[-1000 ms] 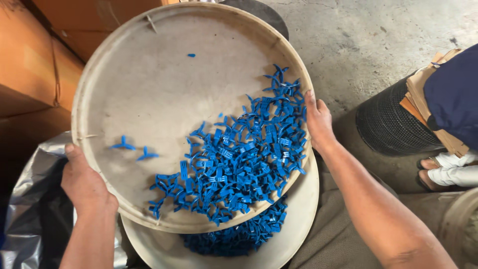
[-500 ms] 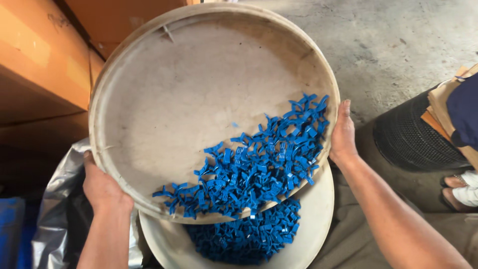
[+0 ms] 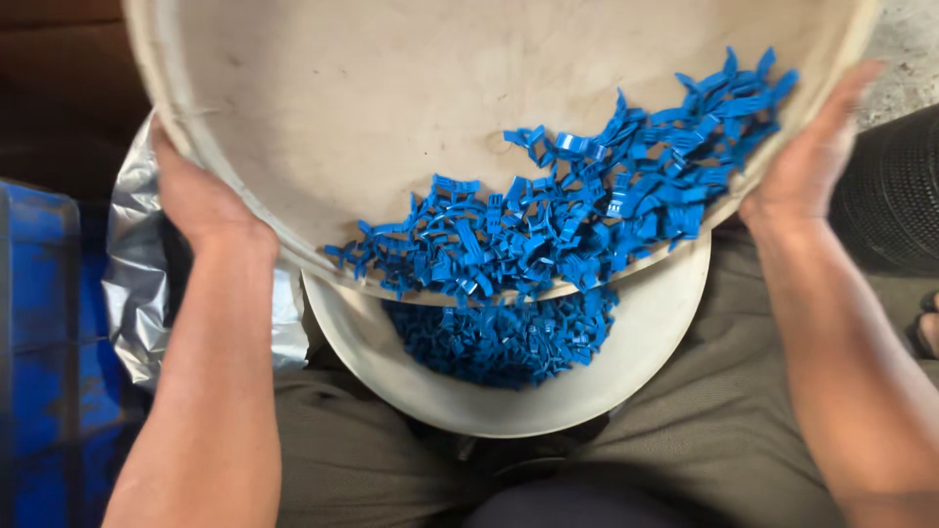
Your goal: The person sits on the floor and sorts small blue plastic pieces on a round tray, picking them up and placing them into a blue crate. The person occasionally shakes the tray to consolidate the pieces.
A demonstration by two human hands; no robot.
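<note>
A large round beige tray (image 3: 323, 108) fills the upper part of the view, tilted toward me. My left hand (image 3: 201, 196) grips its left rim and my right hand (image 3: 807, 161) grips its right rim. Several small blue plastic parts (image 3: 587, 215) lie heaped along the tray's lower edge. Below it, on my lap, rests a second round beige tray (image 3: 665, 332), partly hidden by the upper one, with a pile of blue parts (image 3: 499, 337) of the same kind in it.
A crumpled silver foil bag (image 3: 137, 274) sits at my left, beside a blue crate (image 3: 44, 362). A dark ribbed round object (image 3: 895, 205) stands at the right on the grey concrete floor (image 3: 905, 68). My grey trousers (image 3: 724, 440) fill the bottom.
The upper tray has come closer and tilted more toward me. The blue parts have slid down to its lower rim, over the tray on my lap.
</note>
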